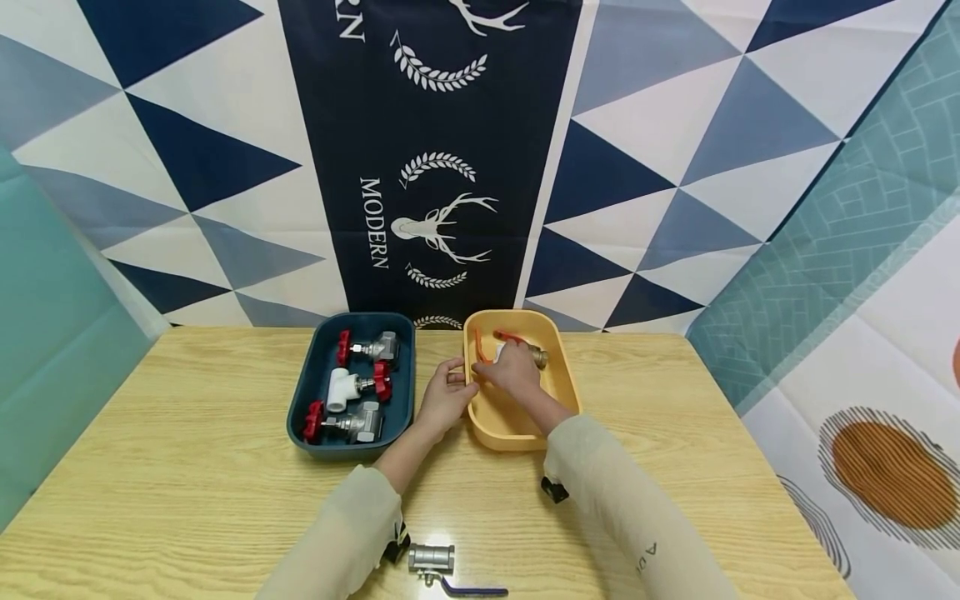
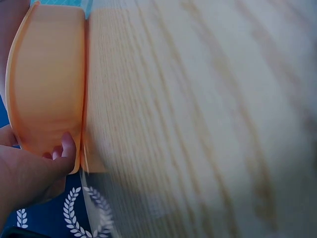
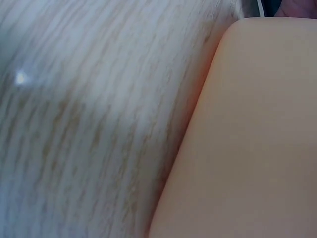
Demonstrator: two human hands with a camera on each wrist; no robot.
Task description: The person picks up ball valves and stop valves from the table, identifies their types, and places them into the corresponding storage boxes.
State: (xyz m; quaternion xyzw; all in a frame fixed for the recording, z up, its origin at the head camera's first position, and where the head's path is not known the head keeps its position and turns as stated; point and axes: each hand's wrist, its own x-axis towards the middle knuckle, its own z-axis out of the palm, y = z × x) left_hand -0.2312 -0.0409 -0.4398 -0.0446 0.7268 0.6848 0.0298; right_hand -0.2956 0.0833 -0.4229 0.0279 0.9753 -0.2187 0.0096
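My left hand (image 1: pixel 446 396) holds the left wall of a yellow plastic bin (image 1: pixel 510 435), thumb at the rim and fingers against the outside. The same bin (image 2: pixel 49 74) fills the left of the left wrist view. Inside it, my right hand (image 1: pixel 516 368) grips a white-bodied ball valve (image 1: pixel 498 352) with an orange lever, its fingertips partly hidden. Beside those fingers lies a brass ball valve (image 1: pixel 540 357) with a red lever. The right wrist view shows only the bin's outer wall (image 3: pixel 247 124) and the tabletop, with a bit of skin in the top corner.
A dark blue bin (image 1: pixel 352 452) to the left holds three valves with red handwheels, one white-bodied (image 1: pixel 342 389) and two metal. Near the front edge of the wooden table (image 1: pixel 187 467) lies a steel ball valve (image 1: pixel 432 558) with a blue lever. Patterned cloth hangs behind.
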